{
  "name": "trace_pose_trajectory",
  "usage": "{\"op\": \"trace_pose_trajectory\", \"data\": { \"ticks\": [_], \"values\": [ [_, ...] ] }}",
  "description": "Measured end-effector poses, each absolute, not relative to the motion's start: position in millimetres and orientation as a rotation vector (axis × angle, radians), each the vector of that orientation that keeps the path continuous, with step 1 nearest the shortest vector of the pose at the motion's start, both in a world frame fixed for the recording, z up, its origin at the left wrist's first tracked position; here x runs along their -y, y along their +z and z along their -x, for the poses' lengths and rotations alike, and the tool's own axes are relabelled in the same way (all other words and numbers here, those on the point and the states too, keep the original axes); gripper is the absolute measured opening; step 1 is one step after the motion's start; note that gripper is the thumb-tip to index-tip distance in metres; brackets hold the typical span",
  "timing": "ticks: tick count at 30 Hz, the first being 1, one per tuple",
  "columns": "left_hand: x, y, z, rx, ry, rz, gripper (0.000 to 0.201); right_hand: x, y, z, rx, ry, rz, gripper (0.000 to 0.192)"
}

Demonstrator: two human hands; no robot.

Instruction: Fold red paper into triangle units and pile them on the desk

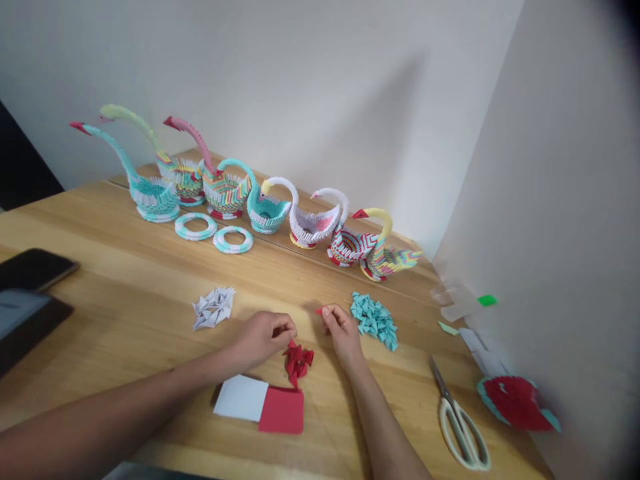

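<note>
My left hand (267, 335) is closed in a pinch at the small pile of red folded paper pieces (299, 363). Its fingertips meet the tip of a red piece at the top of that pile. Between the thumb and finger of my right hand (343, 332) is another red folded paper piece (319, 311), mostly covered by the fingers. Just beyond this hand lies a heap of teal folded paper pieces (374, 320). White folded pieces (213, 308) are heaped left of centre. Nearer to me, white paper sheets (241, 398) and red paper sheets (281, 410) lie side by side.
Several folded-paper swans stand in a row along the back, including a teal one (157, 197). Before them lie two paper rings (195, 227). Scissors (457, 420) and a red-and-teal paper item (517, 402) are at the right. Dark devices (35, 270) sit at the left.
</note>
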State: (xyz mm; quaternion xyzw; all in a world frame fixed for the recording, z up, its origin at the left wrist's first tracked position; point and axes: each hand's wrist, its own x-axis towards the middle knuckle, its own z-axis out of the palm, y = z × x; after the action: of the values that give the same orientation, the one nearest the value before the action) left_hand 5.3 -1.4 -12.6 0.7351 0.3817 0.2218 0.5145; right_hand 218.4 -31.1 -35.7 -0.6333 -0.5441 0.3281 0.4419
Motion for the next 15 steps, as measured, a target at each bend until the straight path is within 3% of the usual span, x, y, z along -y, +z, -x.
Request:
{"op": "trace_pose_trajectory", "data": {
  "ticks": [15],
  "values": [
    [-4,-29,-11,-0.938,0.630,-1.630,0.019,30,-31,-215,1.357,0.825,1.629,0.037]
  ]
}}
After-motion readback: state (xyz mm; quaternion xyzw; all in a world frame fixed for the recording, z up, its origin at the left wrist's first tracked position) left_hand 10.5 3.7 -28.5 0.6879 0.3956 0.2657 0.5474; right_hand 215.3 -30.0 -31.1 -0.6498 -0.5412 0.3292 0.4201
